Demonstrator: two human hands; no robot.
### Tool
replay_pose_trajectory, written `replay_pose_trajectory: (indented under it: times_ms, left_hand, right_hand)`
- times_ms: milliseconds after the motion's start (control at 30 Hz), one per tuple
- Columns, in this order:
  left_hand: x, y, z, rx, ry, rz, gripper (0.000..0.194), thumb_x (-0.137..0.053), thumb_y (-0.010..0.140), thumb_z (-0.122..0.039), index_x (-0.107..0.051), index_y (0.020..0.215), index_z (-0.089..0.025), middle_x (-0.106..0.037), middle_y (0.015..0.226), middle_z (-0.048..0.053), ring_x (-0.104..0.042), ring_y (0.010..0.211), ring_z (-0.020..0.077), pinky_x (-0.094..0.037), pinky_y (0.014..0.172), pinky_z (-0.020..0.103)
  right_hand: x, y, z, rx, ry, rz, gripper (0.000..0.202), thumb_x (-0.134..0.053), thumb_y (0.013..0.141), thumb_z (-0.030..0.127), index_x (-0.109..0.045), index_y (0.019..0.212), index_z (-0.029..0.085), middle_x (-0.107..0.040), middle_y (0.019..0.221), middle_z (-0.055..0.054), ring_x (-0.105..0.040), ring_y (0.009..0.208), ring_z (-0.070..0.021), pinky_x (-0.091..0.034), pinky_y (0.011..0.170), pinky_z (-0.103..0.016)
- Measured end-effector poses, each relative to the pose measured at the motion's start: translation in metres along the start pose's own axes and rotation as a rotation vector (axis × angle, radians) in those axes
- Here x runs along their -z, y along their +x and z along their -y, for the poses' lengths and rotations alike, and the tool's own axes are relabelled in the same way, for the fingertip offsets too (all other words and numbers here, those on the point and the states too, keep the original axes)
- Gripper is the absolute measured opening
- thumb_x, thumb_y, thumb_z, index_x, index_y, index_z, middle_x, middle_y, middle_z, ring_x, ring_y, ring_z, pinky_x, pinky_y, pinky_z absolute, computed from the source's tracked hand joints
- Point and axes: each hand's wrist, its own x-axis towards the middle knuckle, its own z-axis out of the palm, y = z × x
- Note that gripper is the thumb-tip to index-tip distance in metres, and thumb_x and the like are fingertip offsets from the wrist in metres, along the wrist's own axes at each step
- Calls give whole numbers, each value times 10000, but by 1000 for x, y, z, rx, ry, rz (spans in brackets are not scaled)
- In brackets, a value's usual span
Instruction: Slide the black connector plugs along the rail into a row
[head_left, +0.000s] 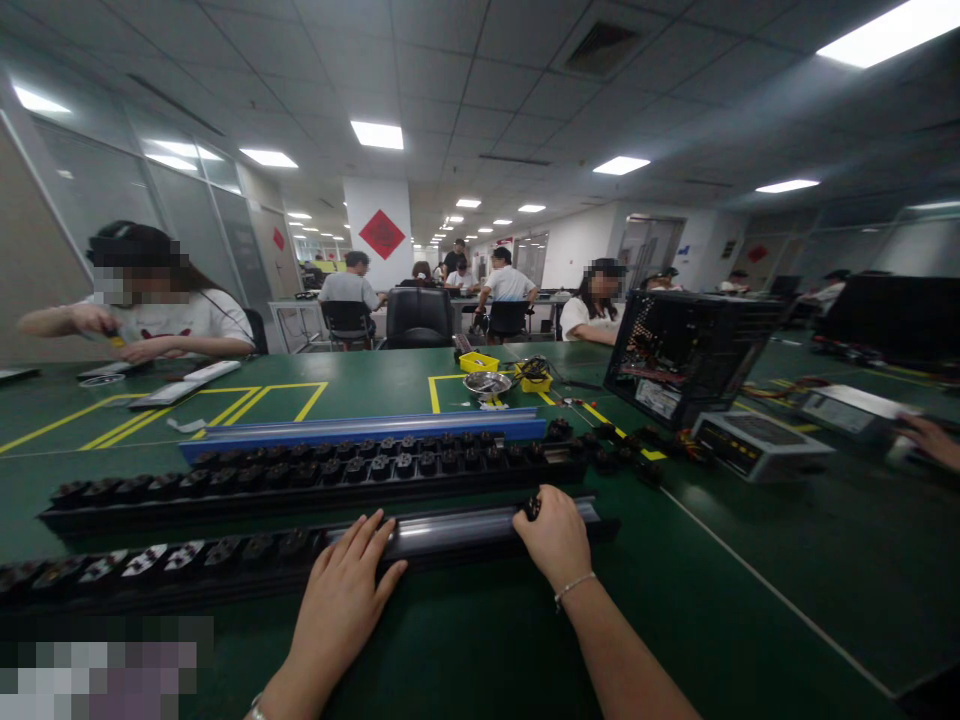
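A long black rail [450,538] with a shiny inner channel lies across the green table in front of me. Black socket-like modules [184,556] fill its left part in a row. My left hand [346,590] lies over the rail just right of this row, fingers stretched out and resting on it. Near the rail's right end, my right hand [556,535] pinches a small black module [533,506] at the channel; the fingers partly cover it. Just behind lies a second black rail [315,500], with many similar modules along it.
A blue rail [360,430] lies farther back. Beyond it are a metal bowl [487,384] and yellow bins [478,362]. Loose modules [626,450], an open computer case [686,350] and a power supply unit [761,445] stand to the right. Another person's hand [930,438] reaches in at the right edge.
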Motion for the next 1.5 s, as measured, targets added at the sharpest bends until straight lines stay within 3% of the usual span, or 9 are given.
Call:
replay_pose_trajectory:
  times_ms: [1033, 1500]
  left_hand:
    - [-3, 0, 1, 13, -18, -8, 462, -417, 835, -440, -492, 1261, -277, -469, 1363, 36, -408, 1258, 232, -381, 966, 420]
    - [-1, 0, 0, 16, -23, 26, 476, -386, 848, -450, -473, 1278, -264, -441, 1385, 29, -388, 1271, 229, -359, 983, 421]
  right_hand:
    - [-2, 7, -21, 55, -14, -24, 59, -523, 695, 238, -486, 702, 194, -550, 741, -35, -509, 799, -182, -338, 715, -269]
    - [-5, 9, -26, 62, 29, -30, 108, -508, 691, 231, -409, 653, 211, -518, 715, -26, -495, 758, -175, -356, 711, -271]
